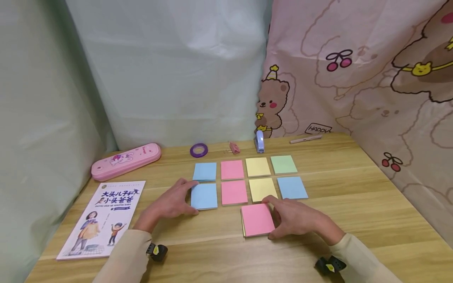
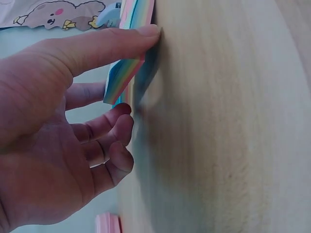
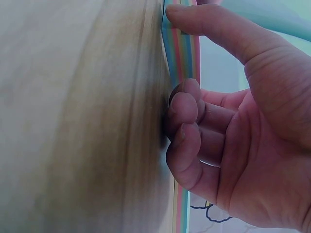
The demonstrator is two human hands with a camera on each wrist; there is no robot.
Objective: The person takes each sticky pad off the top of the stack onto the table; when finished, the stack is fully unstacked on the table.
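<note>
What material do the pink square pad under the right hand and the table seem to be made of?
Pink square pad: matte paper, likely; the right wrist view shows thin stacked rainbow layers. Table: light wood or wood-look laminate, smooth, with visible grain lines.

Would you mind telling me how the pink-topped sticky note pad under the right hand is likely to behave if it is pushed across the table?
The pad lies flat on smooth wood, so it probably slides rather than tips. Its striped edge shows many stacked sheets, so it likely stays fairly stiff, though upper sheets may curl or shear.
</note>
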